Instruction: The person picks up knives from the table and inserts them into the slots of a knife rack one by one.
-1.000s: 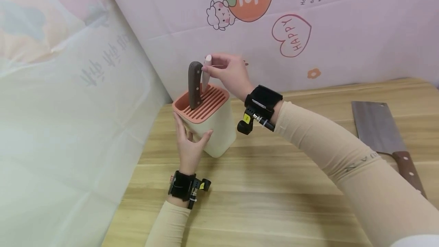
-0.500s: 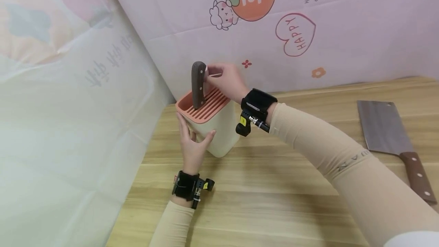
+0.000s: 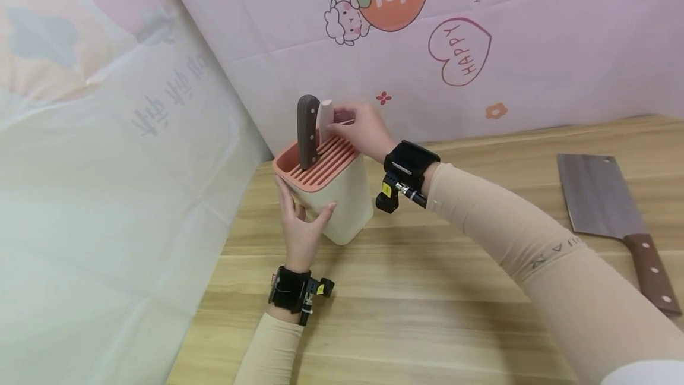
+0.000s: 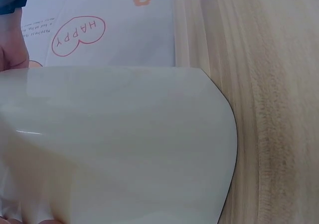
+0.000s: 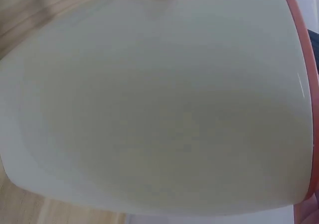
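A cream knife block (image 3: 342, 218) with an orange slotted top stands on the table. My left hand (image 3: 300, 233) grips its near left corner, fingers on one side and thumb on the other. A knife with a dark riveted handle (image 3: 307, 132) stands upright in the slots. Right behind it rises a white handle (image 3: 325, 119), its lower part inside the block. My right hand (image 3: 366, 129) is just right of that white handle, fingertips close beside it and loosely bent. Whether they still touch it is hard to see. Both wrist views are filled by the block's cream wall (image 4: 124, 134).
A cleaver (image 3: 601, 198) with a brown handle lies flat on the wooden table (image 3: 427, 314) at the right. A printed pink cloth (image 3: 299, 28) hangs behind the block, and a pale cloth (image 3: 107, 224) hangs along the left side.
The right hand lowered the white handle deeper into the block, then shifted slightly right, so the handle shows beside the fingertips. The left hand keeps its place on the block.
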Tool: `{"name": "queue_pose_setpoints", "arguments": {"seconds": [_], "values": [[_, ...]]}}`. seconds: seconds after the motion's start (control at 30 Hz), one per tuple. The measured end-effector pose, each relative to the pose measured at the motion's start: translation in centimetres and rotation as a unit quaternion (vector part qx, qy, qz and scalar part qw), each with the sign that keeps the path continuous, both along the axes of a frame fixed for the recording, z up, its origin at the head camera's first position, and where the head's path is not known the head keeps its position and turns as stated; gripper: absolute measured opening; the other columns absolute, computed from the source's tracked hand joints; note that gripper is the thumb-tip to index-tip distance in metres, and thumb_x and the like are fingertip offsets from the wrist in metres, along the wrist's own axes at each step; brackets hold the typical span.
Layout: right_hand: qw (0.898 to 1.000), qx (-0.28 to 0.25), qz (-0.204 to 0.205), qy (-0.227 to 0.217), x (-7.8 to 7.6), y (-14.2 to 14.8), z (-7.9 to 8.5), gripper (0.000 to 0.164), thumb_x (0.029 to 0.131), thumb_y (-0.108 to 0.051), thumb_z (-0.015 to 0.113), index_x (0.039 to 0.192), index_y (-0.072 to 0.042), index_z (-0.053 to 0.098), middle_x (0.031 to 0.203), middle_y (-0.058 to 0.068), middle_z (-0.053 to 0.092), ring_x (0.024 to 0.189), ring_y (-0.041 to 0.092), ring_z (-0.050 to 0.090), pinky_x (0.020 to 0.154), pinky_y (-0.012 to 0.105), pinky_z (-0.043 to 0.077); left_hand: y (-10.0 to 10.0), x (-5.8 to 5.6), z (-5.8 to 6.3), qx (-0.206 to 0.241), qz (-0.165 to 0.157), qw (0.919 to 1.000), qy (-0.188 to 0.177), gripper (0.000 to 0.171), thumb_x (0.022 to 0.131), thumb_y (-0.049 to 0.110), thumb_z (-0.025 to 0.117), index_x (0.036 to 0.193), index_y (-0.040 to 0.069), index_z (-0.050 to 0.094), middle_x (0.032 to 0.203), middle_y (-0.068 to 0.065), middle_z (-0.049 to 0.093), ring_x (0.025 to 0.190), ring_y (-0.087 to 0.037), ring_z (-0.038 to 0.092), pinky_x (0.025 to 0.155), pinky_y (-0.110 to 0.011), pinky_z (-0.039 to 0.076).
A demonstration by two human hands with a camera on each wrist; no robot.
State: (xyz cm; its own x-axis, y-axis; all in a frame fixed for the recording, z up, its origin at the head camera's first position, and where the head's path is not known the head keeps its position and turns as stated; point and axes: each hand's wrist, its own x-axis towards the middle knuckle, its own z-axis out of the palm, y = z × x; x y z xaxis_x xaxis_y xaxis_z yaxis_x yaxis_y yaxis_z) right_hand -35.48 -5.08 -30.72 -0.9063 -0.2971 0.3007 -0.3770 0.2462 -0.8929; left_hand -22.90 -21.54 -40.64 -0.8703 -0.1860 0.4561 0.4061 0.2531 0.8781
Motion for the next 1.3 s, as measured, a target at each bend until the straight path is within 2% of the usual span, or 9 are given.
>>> {"name": "queue_pose_setpoints", "arguments": {"seconds": [0.23,0.43,0.57,0.7,0.87,0.93,1.03,1.13,1.3], "values": [[0.996,0.061,0.061,0.006,0.0,1.7,0.0,0.048,0.102,-0.015,0.067,0.147,-0.005,0.056,0.136,0.013,0.065,0.125,0.025,0.061,0.104,0.036,0.05,0.2,0.1,-0.1,0.004,-0.007,1.0,0.001,0.117,0.087,0.003,0.081,0.164,0.007,-0.007,0.171,-0.006,-0.007,0.155,-0.018,0.002,0.122,-0.052,0.022],[0.972,0.181,0.123,0.083,1.5,5.1,-0.7,0.058,0.104,-0.019,0.063,0.156,-0.006,0.043,0.154,0.013,0.049,0.14,0.028,0.047,0.113,0.043,0.043,0.0,0.3,0.0,0.002,-0.009,1.0,0.0,0.117,0.087,0.001,0.08,0.164,0.007,-0.008,0.171,-0.008,-0.01,0.155,-0.018,0.001,0.122,-0.051,0.021],[0.944,0.265,0.134,0.141,3.2,8.7,-2.3,0.063,0.103,-0.026,0.065,0.159,-0.01,0.039,0.159,0.013,0.043,0.141,0.031,0.045,0.115,0.048,0.04,-0.4,-0.3,-1.1,-0.001,-0.006,1.0,-0.001,0.119,0.086,0.001,0.082,0.164,0.01,-0.008,0.171,-0.006,-0.011,0.155,-0.017,0.001,0.122,-0.048,0.022],[0.904,0.338,0.168,0.2,5.1,13.3,-4.7,0.066,0.104,-0.03,0.064,0.16,-0.01,0.037,0.161,0.014,0.038,0.146,0.036,0.036,0.115,0.054,0.037,-0.9,-1.0,-2.5,-0.004,-0.005,0.9999,0.01,0.122,0.085,0.001,0.083,0.165,0.015,-0.008,0.171,0.0,-0.009,0.155,-0.014,0.0,0.122,-0.047,0.023],[0.856,0.411,0.193,0.248,7.4,19.8,-8.7,0.062,0.105,-0.03,0.061,0.157,-0.005,0.041,0.159,0.018,0.039,0.147,0.043,0.031,0.118,0.057,0.029,-1.0,-1.2,-2.8,-0.006,-0.015,0.9993,0.035,0.12,0.086,0.005,0.083,0.165,0.021,-0.007,0.171,0.006,-0.008,0.155,-0.01,0.001,0.121,-0.046,0.025],[0.848,0.431,0.191,0.241,8.6,22.5,-10.2,0.062,0.105,-0.032,0.06,0.157,-0.005,0.041,0.159,0.017,0.04,0.147,0.043,0.032,0.121,0.053,0.026,-1.0,-1.2,-2.8,-0.004,-0.019,0.999,0.04,0.119,0.087,0.006,0.082,0.165,0.021,-0.006,0.17,0.007,-0.007,0.155,-0.01,0.001,0.121,-0.048,0.025],[0.848,0.439,0.182,0.236,10.6,26.1,-11.9,0.062,0.104,-0.032,0.062,0.158,-0.008,0.041,0.16,0.015,0.039,0.147,0.039,0.034,0.125,0.034,0.016,-1.1,-1.1,-2.8,-0.003,-0.022,0.9987,0.045,0.118,0.088,0.006,0.082,0.166,0.021,-0.006,0.17,0.009,-0.006,0.155,-0.01,0.001,0.121,-0.05,0.025],[0.844,0.438,0.17,0.26,12.4,29.4,-13.3,0.065,0.101,-0.031,0.067,0.158,-0.011,0.043,0.16,0.011,0.041,0.151,0.027,0.027,0.122,0.018,0.006,-1.2,-1.0,-2.8,-0.005,-0.021,0.9988,0.044,0.118,0.088,0.006,0.081,0.166,0.023,-0.005,0.17,0.01,-0.005,0.155,-0.01,0.001,0.121,-0.05,0.025],[0.832,0.456,0.142,0.284,15.3,35.3,-15.2,0.068,0.095,-0.027,0.074,0.156,-0.014,0.046,0.163,0.004,0.038,0.153,0.004,0.011,0.118,0.012,0.006,-1.1,-1.1,-2.8,-0.007,-0.018,0.9991,0.038,0.117,0.088,0.006,0.082,0.166,0.027,-0.003,0.17,0.011,-0.004,0.155,-0.01,0.003,0.12,-0.051,0.026]]}}
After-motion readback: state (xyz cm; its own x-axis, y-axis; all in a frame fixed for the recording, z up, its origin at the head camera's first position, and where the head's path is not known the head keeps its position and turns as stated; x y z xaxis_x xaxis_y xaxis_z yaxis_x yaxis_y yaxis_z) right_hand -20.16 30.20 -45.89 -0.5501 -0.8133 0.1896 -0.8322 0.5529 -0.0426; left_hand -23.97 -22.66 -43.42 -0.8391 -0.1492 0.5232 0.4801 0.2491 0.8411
